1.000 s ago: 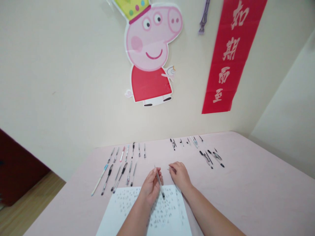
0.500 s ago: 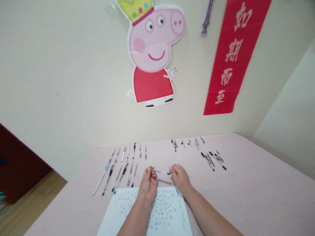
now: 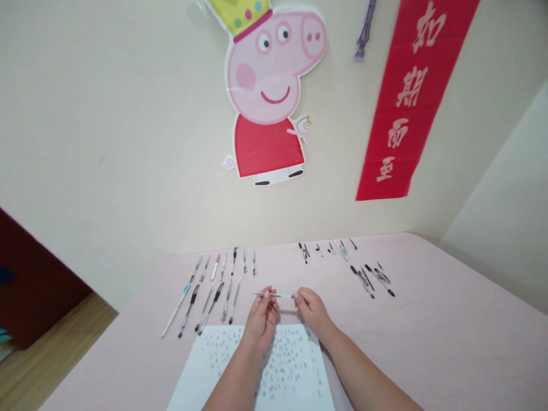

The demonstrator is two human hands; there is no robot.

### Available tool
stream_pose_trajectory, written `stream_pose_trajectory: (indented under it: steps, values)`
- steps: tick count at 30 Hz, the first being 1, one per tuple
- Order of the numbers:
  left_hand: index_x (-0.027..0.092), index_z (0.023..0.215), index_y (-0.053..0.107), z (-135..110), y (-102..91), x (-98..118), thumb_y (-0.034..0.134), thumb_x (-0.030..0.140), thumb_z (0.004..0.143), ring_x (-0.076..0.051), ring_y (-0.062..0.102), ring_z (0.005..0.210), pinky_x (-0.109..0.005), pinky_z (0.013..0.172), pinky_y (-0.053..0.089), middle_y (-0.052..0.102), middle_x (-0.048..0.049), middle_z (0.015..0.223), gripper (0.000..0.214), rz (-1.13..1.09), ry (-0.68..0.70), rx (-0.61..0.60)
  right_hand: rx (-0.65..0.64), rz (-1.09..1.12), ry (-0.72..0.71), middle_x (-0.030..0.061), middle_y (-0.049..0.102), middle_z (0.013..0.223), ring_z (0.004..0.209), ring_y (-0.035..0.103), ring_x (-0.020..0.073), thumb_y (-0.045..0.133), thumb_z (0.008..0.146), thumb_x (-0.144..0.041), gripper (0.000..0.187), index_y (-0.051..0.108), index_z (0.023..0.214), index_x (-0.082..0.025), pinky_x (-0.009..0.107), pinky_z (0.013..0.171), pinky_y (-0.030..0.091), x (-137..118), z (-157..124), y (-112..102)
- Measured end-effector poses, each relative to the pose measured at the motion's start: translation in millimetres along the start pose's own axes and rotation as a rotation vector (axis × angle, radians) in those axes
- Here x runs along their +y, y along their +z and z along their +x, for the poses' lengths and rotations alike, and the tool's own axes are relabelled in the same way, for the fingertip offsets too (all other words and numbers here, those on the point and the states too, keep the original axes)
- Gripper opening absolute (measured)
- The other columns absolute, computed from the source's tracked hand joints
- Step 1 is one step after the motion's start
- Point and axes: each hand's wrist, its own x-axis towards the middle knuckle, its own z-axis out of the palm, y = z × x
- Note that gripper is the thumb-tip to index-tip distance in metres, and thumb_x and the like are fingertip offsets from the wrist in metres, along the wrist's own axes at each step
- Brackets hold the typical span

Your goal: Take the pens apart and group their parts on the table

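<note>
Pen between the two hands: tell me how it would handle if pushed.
The pen is probably stiff, as it runs straight from the left hand to the right hand. Its slim shape suggests little weight and, laid on the pink tabletop, a tendency to roll.

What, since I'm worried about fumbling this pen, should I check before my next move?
1. Left hand has its grip on the pen: ok.
2. Right hand holds the pen's right end: ok.
3. That end in plain view: not ok, the right hand covers it.
4. Ink inside the pen: cannot tell, too small.
5. Written sheet flat on the table: ok.
6. Pens at left in two rows: ok.
</note>
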Motion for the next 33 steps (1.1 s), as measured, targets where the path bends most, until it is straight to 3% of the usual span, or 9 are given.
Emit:
stream_pose_trajectory:
  steps: [4,18,28,33]
  values:
    - [0.011,0.088,0.064,-6.1,3.2,-4.7,0.057,0.003,0.079,-0.006,0.062,0.061,-0.015,0.059,0.054,0.067,-0.0070,0.084,0.014,0.099,-0.048,-0.044,-0.009,0.044,-0.001,-0.0005,0.046,0.059,0.062,0.047,0.0147,0.033,0.091,-0.039,0.041,0.046,0.058,-0.020,0.027,0.061,0.037,0.9,0.3,0.6]
    - [0.007,0.077,0.064,-7.3,7.1,-4.8,0.055,0.003,0.080,-0.008,0.064,0.057,-0.014,0.057,0.055,0.068,-0.0062,0.068,0.010,0.136,-0.033,0.074,-0.017,0.079,-0.012,-0.0015,0.043,0.061,0.061,0.044,0.0137,0.037,0.089,-0.038,0.036,0.042,0.059,-0.020,0.026,0.058,0.036,0.9,0.3,1.8]
    - [0.011,0.077,0.062,-6.2,5.1,-4.6,0.062,0.005,0.076,-0.008,0.064,0.057,-0.014,0.058,0.054,0.066,-0.0033,0.066,0.005,0.089,-0.020,0.114,-0.020,0.147,-0.034,0.0004,0.049,0.069,0.065,0.047,0.0144,0.044,0.086,-0.037,0.025,0.051,0.070,-0.019,0.026,0.060,0.038,-4.8,1.4,-0.9]
    - [0.009,0.077,0.062,-4.1,2.6,-6.1,0.060,0.005,0.077,-0.008,0.064,0.058,-0.015,0.057,0.054,0.067,-0.0049,0.069,0.005,0.137,0.006,0.066,-0.012,0.146,0.041,0.0005,0.049,0.064,0.064,0.048,0.0149,0.033,0.091,-0.042,0.040,0.049,0.063,-0.019,0.026,0.062,0.039,0.6,0.8,1.2]
